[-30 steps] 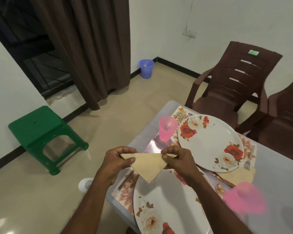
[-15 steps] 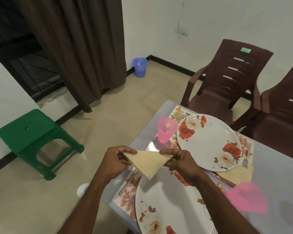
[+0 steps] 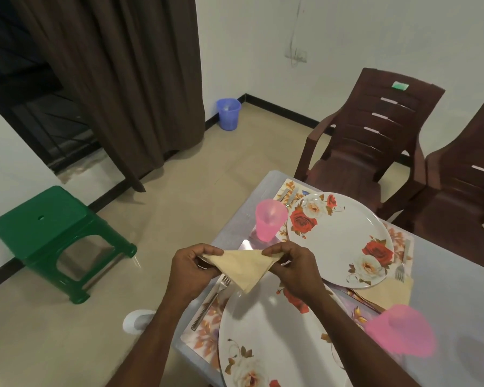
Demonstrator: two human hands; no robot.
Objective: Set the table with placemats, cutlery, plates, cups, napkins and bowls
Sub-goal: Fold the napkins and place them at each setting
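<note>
— Moved since a second ago? Barely: napkin [image 3: 242, 268] tilted a little, still pinched by left hand [image 3: 192, 270] and right hand [image 3: 295, 270] at its top corners, above near plate [image 3: 266, 339].
— Any writing?
— None readable; green sticker on chair [image 3: 375, 135], blank.
— Containers?
— Pink cup [image 3: 270, 219] beside far plate [image 3: 340, 240], contents unclear; second cup [image 3: 400, 333] blurred; blue bin [image 3: 229, 113] on floor.

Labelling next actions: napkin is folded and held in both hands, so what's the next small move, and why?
Probably lower the napkin onto the near placemat, beside the fork. Both hands, left and right, pinch its top corners above the near plate, and the far setting already has a folded napkin under its fork.
</note>
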